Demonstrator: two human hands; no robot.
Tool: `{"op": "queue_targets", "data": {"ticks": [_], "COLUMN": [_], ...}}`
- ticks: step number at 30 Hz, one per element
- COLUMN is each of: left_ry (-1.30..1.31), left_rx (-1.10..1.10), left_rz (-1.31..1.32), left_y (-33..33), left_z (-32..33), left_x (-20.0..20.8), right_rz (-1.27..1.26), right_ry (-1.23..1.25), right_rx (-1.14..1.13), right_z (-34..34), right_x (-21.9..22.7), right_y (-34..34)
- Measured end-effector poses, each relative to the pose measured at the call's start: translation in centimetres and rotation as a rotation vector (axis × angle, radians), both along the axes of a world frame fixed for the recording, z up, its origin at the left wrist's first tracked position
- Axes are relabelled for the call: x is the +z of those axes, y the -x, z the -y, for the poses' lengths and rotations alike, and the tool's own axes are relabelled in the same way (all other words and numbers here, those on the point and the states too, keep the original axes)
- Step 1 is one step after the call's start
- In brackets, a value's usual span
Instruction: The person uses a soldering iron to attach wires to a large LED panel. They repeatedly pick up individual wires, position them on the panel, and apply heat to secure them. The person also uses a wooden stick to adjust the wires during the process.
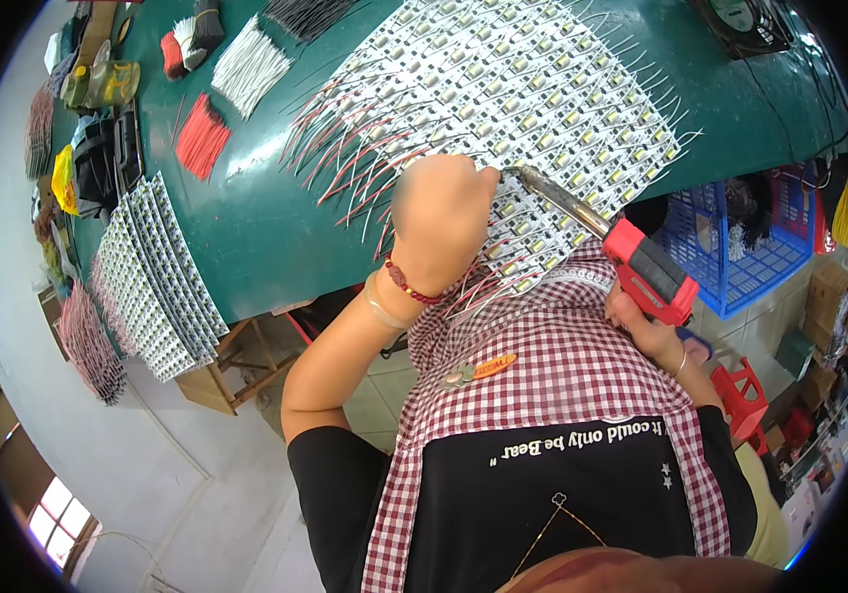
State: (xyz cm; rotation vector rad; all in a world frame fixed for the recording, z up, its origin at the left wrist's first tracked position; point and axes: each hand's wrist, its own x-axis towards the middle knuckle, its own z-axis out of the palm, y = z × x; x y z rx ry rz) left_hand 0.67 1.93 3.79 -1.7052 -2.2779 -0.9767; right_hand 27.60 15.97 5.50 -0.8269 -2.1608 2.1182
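Observation:
A large white circuit-board panel [582, 94] with rows of small light chips lies on the green table, reaching to its front edge against my apron. Red and white wires [350, 168] fringe its left side, and more stick out on the right. My left hand [442, 222] rests over the panel's near left part, fingers curled closed; what they pinch is hidden. A red and black soldering gun [649, 272] is gripped in my right hand [646, 331], low at the right. Its metal barrel slants up-left over the panel, the tip close beside my left fingertips.
Bundles of red wires [203, 136], white wires [251, 67] and black wires [310, 14] lie left of the panel. Stacked wired panels [159, 282] overhang the table's left end. A blue plastic basket [725, 252] stands below at right; a black fan [743, 25] sits at far right.

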Motion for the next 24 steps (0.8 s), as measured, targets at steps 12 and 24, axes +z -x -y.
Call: {"op": "queue_targets", "data": {"ticks": [12,24], "left_ry": [0.019,0.034], "left_rx": [0.016,-0.001], "left_rz": [-0.068,-0.111], "left_y": [0.1,0.3], "left_z": [0.1,0.0], "left_x": [0.2,0.4], "right_rz": [0.034,-0.02], "right_ry": [0.089,-0.013], "right_rx": [0.006,0.04], "right_z": [-0.3,-0.2], "right_x": [1.1,-0.8], "right_y": [0.5,-0.4]}}
